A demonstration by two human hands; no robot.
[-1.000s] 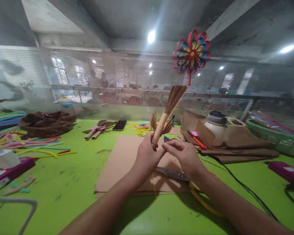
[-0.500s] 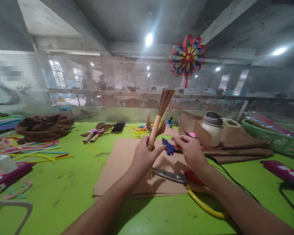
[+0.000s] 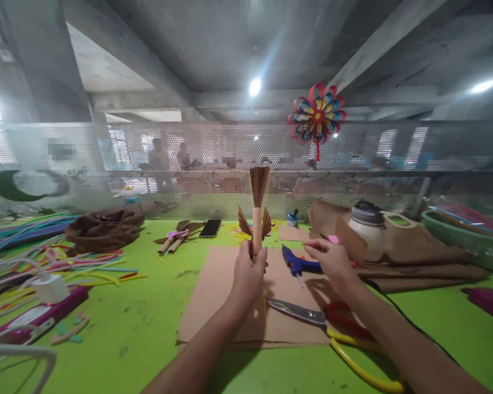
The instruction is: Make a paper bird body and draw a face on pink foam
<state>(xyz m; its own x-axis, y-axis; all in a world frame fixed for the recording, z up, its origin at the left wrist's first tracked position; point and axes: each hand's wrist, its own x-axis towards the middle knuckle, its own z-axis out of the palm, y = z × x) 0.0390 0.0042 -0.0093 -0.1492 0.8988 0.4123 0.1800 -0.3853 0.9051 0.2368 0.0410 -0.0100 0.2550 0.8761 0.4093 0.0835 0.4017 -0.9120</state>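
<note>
Left-hand grip, head view: I record the left hand [image 3: 248, 276] closed round the lower end of an upright paper tube [image 3: 257, 221], its thumb pressed along the side. The right hand [image 3: 334, 262] is apart from the tube, thumb and fingertips drawn close together near the glue gun [image 3: 298, 264]; I cannot tell whether anything thin is pinched between them.

Position: the tube stands above the brown sheets [image 3: 207, 306], roughly central in my view. A pleated fan [image 3: 259, 186] rises from its top, and a smaller fan shows on each side.

Progress: the three fans appear to be in place, so I judge the main assembly well advanced. Beyond, two similar pieces [image 3: 169, 242] lie on the green table [image 3: 135, 334], each with a purple patch around its middle. No such patch shows on the held tube from this side; I rate it less complete than those two. How firmly the fans are fixed cannot be determined.

Surroundings: the glue gun and open scissors [image 3: 298, 312] lie over the sheets. Yellow thread hangs below the left hand.
</note>
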